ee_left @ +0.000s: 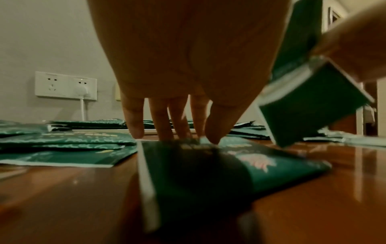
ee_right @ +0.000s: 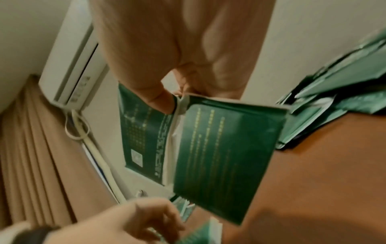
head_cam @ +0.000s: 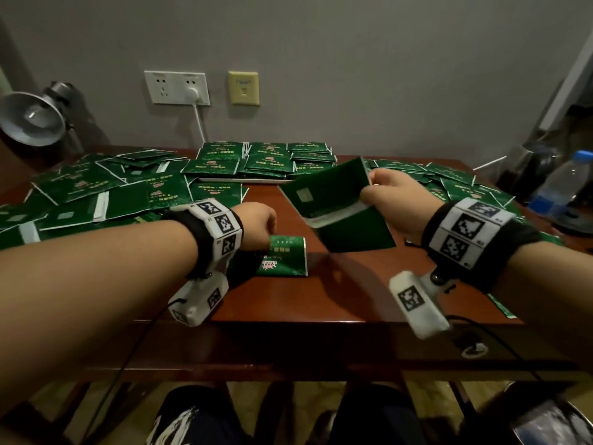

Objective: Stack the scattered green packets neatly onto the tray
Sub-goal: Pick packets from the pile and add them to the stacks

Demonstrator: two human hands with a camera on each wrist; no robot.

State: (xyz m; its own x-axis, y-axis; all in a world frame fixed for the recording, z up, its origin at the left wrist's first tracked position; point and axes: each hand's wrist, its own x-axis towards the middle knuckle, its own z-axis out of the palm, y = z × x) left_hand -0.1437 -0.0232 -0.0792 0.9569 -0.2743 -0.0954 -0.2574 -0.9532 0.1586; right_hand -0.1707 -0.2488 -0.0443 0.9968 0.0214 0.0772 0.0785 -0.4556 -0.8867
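Green packets lie scattered over the brown table [head_cam: 353, 284], many at the left [head_cam: 96, 194] and more at the right [head_cam: 465, 187]. At the back a tray [head_cam: 244, 180] carries rows of stacked packets [head_cam: 269, 159]. My left hand [head_cam: 269, 232] reaches down onto a single packet [head_cam: 282, 258] near the front; its fingertips [ee_left: 163, 132] and thumb pinch the far edge of that packet [ee_left: 208, 173], which lies on the table. My right hand [head_cam: 369, 191] is raised above the table's middle and grips a few fanned packets [head_cam: 337, 203] between thumb [ee_right: 158, 99] and fingers, backs showing [ee_right: 225, 156].
A desk lamp [head_cam: 32, 118] stands at the far left, with wall sockets [head_cam: 176, 88] and a plugged cable behind the tray. At the far right are a water bottle [head_cam: 558, 181] and a dark kettle [head_cam: 532, 168]. The table's front edge [head_cam: 321, 322] is near my wrists.
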